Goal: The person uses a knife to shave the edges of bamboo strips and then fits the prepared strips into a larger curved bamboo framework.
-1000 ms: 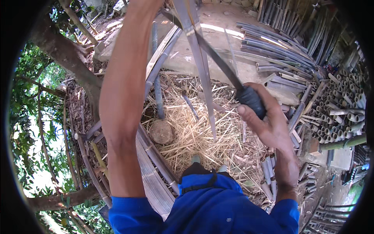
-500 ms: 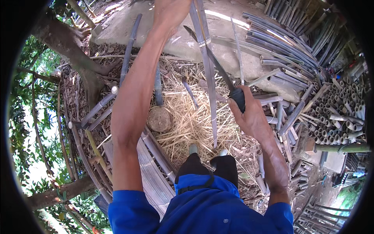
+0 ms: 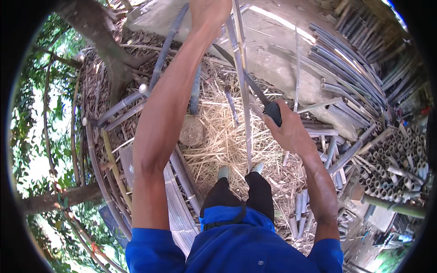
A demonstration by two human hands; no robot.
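Note:
My right hand (image 3: 287, 127) is wrapped round the dark handle (image 3: 273, 113) of a long knife. Its dark blade (image 3: 257, 88) slants up and left, crossing a long bamboo strip (image 3: 246, 109). Above the blade the bamboo shows as two lengths side by side; below, it runs as one narrow piece down to near my feet. My left hand (image 3: 210, 16) is at the top edge, against the upper bamboo and closed on it, with most of its fingers out of the picture.
Bamboo shavings (image 3: 218, 150) cover the ground ahead of my feet, with a round wood block (image 3: 192, 132) among them. Long bamboo poles (image 3: 341, 68) lie at the far right, and a stack of cut bamboo tubes (image 3: 396, 168) at the right. A tree trunk (image 3: 93, 34) stands far left.
The view has shifted, so the surroundings sit further right. The knife blade still crosses the bamboo, slightly lower along it, and both hands keep their hold.

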